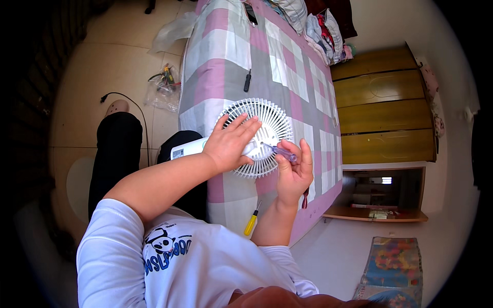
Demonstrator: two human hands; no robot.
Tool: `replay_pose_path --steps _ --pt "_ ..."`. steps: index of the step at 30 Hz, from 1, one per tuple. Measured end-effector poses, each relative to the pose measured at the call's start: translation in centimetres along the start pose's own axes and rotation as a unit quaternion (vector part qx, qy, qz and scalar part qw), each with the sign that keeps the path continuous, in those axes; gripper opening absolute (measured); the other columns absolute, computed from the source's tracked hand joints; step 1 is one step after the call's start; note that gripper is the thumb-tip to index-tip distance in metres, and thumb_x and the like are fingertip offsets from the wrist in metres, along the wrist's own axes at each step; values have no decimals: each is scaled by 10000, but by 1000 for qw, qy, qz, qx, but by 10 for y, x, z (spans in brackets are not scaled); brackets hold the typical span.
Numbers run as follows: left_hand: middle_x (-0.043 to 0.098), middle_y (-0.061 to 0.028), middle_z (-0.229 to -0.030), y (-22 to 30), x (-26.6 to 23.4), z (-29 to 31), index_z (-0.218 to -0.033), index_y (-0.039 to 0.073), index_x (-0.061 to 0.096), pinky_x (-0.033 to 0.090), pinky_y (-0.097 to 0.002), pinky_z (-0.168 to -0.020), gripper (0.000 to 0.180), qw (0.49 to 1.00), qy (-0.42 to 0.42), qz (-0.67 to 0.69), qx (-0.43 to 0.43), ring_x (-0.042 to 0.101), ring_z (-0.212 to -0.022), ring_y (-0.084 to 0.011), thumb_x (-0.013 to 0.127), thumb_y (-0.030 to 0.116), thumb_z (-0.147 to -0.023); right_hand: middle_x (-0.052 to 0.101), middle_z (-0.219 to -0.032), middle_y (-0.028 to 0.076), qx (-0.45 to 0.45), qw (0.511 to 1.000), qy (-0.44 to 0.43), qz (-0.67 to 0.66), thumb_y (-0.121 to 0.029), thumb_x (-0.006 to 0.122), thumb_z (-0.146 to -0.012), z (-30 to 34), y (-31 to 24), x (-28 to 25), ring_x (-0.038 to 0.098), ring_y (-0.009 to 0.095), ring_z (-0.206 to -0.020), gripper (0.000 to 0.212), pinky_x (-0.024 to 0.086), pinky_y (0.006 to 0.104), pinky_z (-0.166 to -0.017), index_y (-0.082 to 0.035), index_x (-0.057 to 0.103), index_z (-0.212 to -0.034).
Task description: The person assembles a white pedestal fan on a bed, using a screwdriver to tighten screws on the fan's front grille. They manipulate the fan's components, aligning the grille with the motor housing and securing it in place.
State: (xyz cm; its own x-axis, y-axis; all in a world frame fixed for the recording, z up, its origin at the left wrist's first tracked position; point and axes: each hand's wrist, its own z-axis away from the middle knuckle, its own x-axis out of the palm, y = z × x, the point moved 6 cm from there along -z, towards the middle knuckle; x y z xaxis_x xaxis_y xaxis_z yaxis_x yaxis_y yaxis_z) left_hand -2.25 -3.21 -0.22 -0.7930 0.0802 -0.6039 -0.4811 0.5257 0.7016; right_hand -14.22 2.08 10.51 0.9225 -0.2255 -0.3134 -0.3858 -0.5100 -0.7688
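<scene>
A white fan with a round slatted grille lies on the checked bed cover, its white base pointing left toward my lap. My left hand rests flat across the grille, fingers spread. In my right hand is a screwdriver with a clear purple handle, pinched between the fingers. Its shaft slants up and left to the hub of the grille; whether the tip sits in a screw is too small to make out.
A yellow-handled screwdriver and a dark red handle lie near my right forearm. Beyond the fan is a black screwdriver. On the floor at left are pliers on clear plastic and a black power cord.
</scene>
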Motion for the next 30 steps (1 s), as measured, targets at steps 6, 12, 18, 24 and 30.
replay_pose_path --steps 6,12,18,24,30 --pt "350 -50 -1565 0 -2 1 -1518 135 294 182 -504 -1180 1038 1000 3 5 4 300 -1455 -263 827 434 -679 715 -1050 146 -95 980 -71 158 88 763 -775 -7 -1 -8 684 190 -951 434 553 295 -809 15 628 -1180" --pt "357 -53 -1560 0 -2 1 -1514 133 300 185 -506 -1178 1031 1000 0 10 -1 300 -1454 -263 824 438 -681 723 -985 143 -104 974 -113 168 28 802 -748 -25 -13 3 696 191 -878 326 546 276 -762 2 642 -1031" --pt "340 -51 -1568 1 -2 -1 -1513 136 305 192 -501 -1176 992 1000 -11 5 -5 288 -1459 -245 820 412 -710 730 -988 115 -4 944 -293 149 -38 794 -789 -44 -4 13 678 151 -875 286 537 259 -775 -2 638 -1027" --pt "347 -50 -1564 1 0 -2 -1512 136 302 195 -496 -1178 993 1000 -11 2 -6 290 -1458 -245 821 406 -710 718 -782 68 -43 949 -228 214 -14 815 -728 -44 -4 16 664 114 -665 255 519 248 -600 -35 715 -961" --pt "374 -59 -1549 1 -1 -1 -1505 129 314 219 -499 -1170 1038 1000 4 -4 -8 322 -1442 -268 845 413 -660 735 -889 91 -26 967 -144 206 59 774 -775 -27 -5 21 667 103 -797 222 541 233 -731 52 693 -981"
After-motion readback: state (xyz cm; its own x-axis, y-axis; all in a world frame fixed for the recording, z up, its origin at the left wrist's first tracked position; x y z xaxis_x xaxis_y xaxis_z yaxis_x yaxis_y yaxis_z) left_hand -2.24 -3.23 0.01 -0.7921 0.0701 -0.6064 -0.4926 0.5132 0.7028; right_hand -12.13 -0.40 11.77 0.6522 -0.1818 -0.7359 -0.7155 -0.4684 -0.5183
